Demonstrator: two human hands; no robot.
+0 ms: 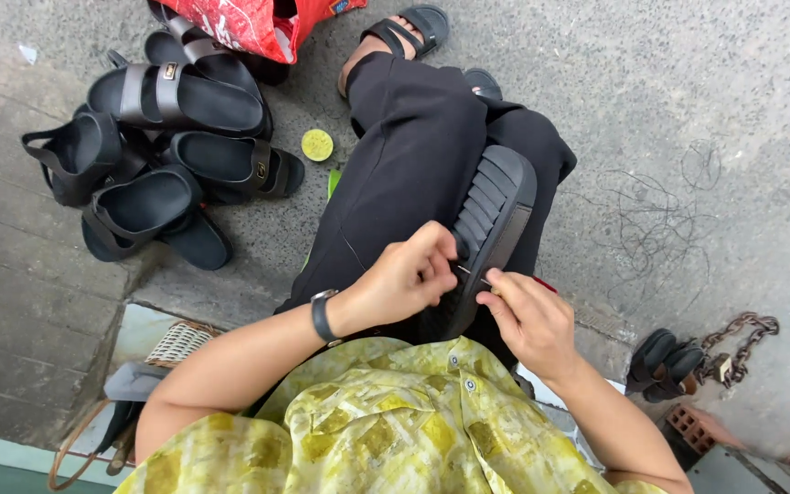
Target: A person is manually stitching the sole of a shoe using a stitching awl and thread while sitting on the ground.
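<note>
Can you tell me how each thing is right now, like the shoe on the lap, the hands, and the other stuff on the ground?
black sandal: sole up on the lap
left hand: pinching at the sole's edge
right hand: gripping a thin tool against the sole
sandal pile: heaped on the pavement
round yellow lid: lying flat
chain: slack on the ground

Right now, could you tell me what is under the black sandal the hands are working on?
The black sandal rests sole-up on the person's lap, on black trousers. The left hand and right hand meet at its near edge. Its strap side faces down and is hidden.
</note>
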